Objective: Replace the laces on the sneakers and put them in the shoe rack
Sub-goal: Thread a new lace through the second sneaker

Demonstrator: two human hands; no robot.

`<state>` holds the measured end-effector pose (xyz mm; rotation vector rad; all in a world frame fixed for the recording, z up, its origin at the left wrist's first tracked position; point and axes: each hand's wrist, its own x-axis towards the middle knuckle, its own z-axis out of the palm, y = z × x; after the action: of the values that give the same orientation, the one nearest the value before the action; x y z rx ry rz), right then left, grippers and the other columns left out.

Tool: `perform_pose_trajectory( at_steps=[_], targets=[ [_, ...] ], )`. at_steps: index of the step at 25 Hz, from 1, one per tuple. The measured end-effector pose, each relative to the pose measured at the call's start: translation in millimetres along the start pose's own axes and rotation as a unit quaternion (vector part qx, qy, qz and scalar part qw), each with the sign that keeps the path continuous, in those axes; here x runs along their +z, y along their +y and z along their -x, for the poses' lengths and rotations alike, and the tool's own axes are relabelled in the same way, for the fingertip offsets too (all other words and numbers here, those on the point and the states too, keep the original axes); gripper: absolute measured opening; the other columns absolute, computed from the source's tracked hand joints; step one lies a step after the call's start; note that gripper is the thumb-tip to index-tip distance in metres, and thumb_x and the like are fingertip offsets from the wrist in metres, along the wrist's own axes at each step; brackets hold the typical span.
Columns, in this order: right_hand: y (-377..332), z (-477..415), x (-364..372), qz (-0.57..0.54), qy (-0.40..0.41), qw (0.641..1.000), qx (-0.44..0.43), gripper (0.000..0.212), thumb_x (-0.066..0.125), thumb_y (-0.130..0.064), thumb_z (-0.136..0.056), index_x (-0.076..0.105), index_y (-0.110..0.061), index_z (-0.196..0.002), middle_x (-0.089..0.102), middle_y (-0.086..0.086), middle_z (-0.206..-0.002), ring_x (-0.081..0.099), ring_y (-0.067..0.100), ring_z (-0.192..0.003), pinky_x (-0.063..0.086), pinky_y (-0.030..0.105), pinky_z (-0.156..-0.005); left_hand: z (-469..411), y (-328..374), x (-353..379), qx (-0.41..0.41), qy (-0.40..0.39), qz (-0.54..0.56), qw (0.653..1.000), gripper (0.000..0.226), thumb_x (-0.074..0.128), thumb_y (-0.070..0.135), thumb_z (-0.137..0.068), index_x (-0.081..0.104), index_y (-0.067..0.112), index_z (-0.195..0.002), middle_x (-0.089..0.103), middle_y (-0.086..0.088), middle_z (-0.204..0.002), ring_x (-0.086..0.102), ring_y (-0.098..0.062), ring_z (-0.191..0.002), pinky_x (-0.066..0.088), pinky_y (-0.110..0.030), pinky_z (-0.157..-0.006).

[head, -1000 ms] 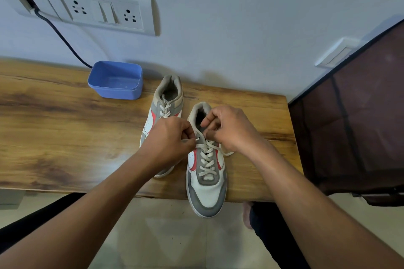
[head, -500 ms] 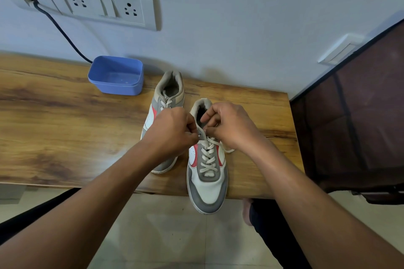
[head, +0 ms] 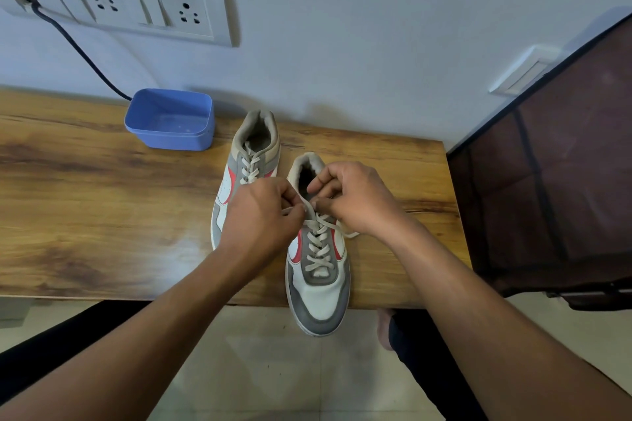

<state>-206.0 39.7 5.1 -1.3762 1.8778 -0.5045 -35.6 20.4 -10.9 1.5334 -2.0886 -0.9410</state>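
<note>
Near sneaker [head: 318, 294] on tabletop [head: 102, 215] edge, toe overhanging. Far sneaker [head: 253, 161] just beside, laced. Left hand [head: 261, 215] pinches lace [head: 318, 243] end by top eyelets. Right hand [head: 357, 198] pinches other end. Hands close together over tongue. Step likely tying off. Pull ends evenly, snug crossings first, don't nudge shoe off edge. Dark mesh unit [head: 547, 181] at right, maybe rack.

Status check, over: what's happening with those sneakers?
Hands busy: left hand and right hand pinch lace at near sneaker's top. Laced far sneaker alongside on table. Near toe overhangs table edge.
</note>
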Motion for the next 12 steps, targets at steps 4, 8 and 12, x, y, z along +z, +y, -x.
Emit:
perform_pose_trajectory(
  at_steps=[4,8,12],
  targets=[
    [1.3,-2.2,-0.1,0.002,-0.015,1.000,0.011,0.028,0.075,-0.001,-0.088,0.075,-0.024,-0.103,0.077,-0.009,-0.079,0.072,-0.001,-0.072,0.051,0.015,-0.062,8.8,2.0,8.4,0.016,0.033,-0.003,0.999,0.008,0.071,0.021,-0.087,0.072,0.023,-0.080,0.066,0.010,-0.068,0.061,-0.006,-0.064,0.056,-0.036,-0.059],
    [2.0,-2.7,0.2,-0.017,-0.022,0.999,0.021,0.029,0.069,0.000,-0.089,0.074,-0.024,-0.105,0.077,-0.009,-0.082,0.072,0.001,-0.074,0.053,0.019,-0.064,9.0,1.6,9.5,0.030,0.045,-0.005,0.999,0.006,0.071,0.021,-0.088,0.072,0.021,-0.081,0.066,0.009,-0.067,0.062,-0.008,-0.063,0.056,-0.038,-0.059],
    [3.0,-0.3,0.1,-0.031,-0.020,0.999,0.016,0.024,0.071,-0.005,-0.090,0.074,-0.025,-0.104,0.077,-0.008,-0.084,0.070,-0.001,-0.071,0.053,0.022,-0.066,8.7,0.5,11.1,0.022,0.034,0.001,0.999,0.007,0.072,0.022,-0.087,0.071,0.022,-0.080,0.066,0.010,-0.068,0.062,-0.006,-0.063,0.054,-0.030,-0.057]
  ],
)
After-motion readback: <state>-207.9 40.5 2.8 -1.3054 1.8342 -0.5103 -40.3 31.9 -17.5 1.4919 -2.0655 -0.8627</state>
